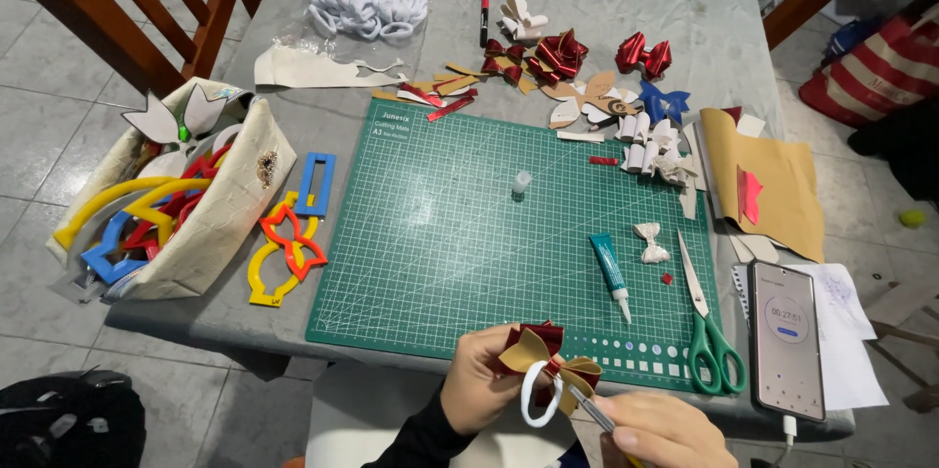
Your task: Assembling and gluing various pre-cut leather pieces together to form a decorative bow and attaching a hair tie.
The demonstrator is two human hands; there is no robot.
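Head view: left hand (479,385) grips red-and-gold bow (544,358) with white loop at 6 o'clock edge of green cutting mat (440,223), right hand (657,429) closed on thin tool (590,409) touching it, scissors (706,326) at 3 o'clock.

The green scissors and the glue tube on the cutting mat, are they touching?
Apart. The head view shows bare mat between the green scissors and the glue tube.

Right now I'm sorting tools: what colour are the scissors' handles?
Green, on the scissors; the head view shows them best.
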